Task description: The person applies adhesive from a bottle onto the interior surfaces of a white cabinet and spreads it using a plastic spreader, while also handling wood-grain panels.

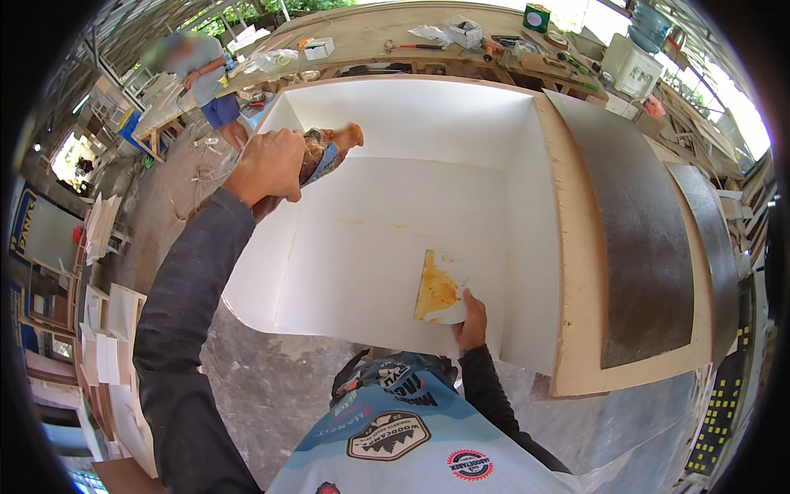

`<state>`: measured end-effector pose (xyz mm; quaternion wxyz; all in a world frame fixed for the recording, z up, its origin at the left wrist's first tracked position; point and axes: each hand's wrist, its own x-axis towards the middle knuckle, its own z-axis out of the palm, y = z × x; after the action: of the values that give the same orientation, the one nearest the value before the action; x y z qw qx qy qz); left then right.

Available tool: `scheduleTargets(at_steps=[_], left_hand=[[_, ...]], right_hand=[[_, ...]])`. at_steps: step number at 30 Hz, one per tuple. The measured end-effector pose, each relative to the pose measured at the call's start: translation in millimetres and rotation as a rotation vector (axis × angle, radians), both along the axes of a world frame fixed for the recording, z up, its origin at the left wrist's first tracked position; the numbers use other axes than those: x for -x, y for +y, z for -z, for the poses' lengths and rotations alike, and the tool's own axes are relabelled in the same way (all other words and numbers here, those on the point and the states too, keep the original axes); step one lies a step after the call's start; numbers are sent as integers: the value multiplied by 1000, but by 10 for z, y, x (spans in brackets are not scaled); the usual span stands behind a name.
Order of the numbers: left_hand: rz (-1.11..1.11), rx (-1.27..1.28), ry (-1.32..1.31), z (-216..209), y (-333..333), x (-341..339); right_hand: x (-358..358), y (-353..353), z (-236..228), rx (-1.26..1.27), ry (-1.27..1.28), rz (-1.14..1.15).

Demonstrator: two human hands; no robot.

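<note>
My left hand (273,165) is closed around a brown-stained plastic bottle (327,152) with a blue label. The bottle is tilted, its neck pointing right, over a large white-lined open box (395,189). Lower down, my right hand (471,323) grips the edge of a thin flat white piece (453,267). An amber, glue-like smear covers much of the piece's left side. Thin yellowish streaks mark the white panel below the bottle. The left fingertips are partly hidden behind the hand.
Dark brown sheets (634,239) lie on a pale wooden board right of the box. Behind it, a workbench (362,33) carries a hammer (414,47), plastic bags and a green can (536,17). Another person (203,78) stands at the far left. White and brown board offcuts (103,362) are stacked at the left.
</note>
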<state>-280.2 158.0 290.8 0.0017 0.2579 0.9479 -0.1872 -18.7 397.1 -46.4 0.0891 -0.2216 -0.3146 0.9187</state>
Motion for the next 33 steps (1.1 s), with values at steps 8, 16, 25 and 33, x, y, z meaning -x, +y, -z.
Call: scheduleTargets(at_steps=[8, 16, 25, 33], left_hand=[[-4, 126, -3, 8, 504, 324], [-19, 111, 20, -51, 675, 355], [54, 58, -71, -65, 505, -25], [-37, 41, -71, 335, 134, -234]], right_hand=[[56, -5, -111, 268, 4, 14], [73, 57, -115, 305, 27, -29], [77, 72, -182, 315, 60, -40], [50, 41, -115, 299, 45, -27]])
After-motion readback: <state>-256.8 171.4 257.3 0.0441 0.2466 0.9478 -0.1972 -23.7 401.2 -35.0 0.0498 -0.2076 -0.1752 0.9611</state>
